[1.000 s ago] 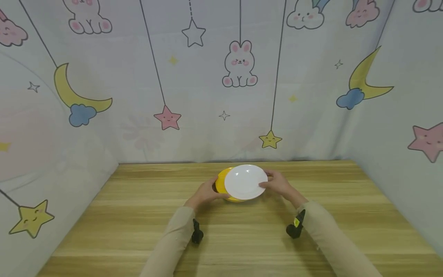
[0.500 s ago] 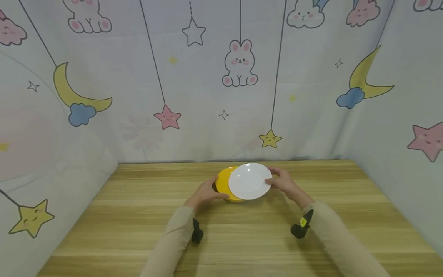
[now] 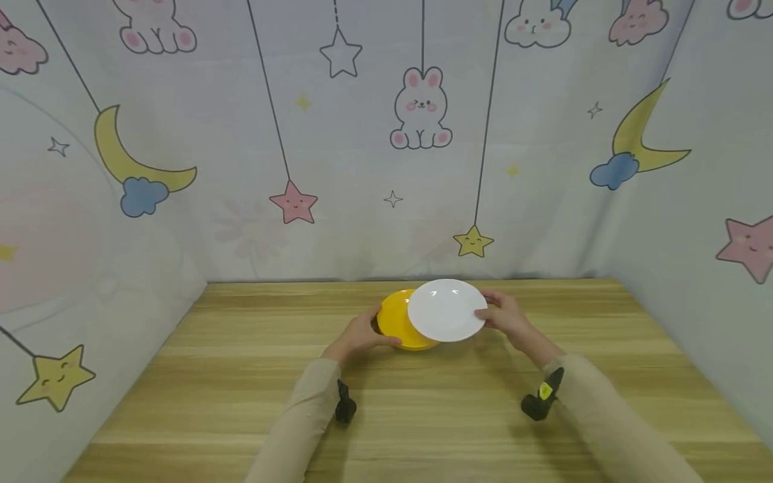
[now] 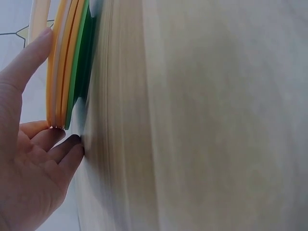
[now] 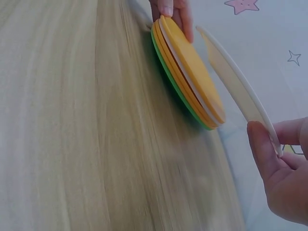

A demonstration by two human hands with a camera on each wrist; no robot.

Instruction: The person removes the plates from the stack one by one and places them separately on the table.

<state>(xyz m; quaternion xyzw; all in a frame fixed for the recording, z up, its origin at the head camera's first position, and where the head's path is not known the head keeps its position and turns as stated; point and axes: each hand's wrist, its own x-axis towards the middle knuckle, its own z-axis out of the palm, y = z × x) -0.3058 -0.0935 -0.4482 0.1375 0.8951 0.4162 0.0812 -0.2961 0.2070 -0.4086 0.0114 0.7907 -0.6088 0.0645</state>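
Note:
In the head view a white plate point(image 3: 447, 310) tilts above the right part of a yellow plate point(image 3: 397, 323). My right hand point(image 3: 508, 320) pinches the white plate's right edge, thumb on its upper face and fingers beneath. The yellow plate tops a stack; the right wrist view shows a pale plate point(image 5: 185, 65), more yellow ones and a green plate point(image 5: 178, 96) at the bottom. A visible gap separates the white plate from this stack. My left hand point(image 3: 360, 335) holds the stack's left side, its thumb and fingers spread along the rims.
The stack is over a wood-grain table point(image 3: 417, 416), near its back edge. Behind the table hangs a white cloth point(image 3: 350, 147) printed with stars, moons and bunnies. Black wrist cameras point(image 3: 345, 406) hang below both sleeves.
My right hand has carried the white plate right and slightly up, baring more of the yellow plate. The left hand has stayed at the stack.

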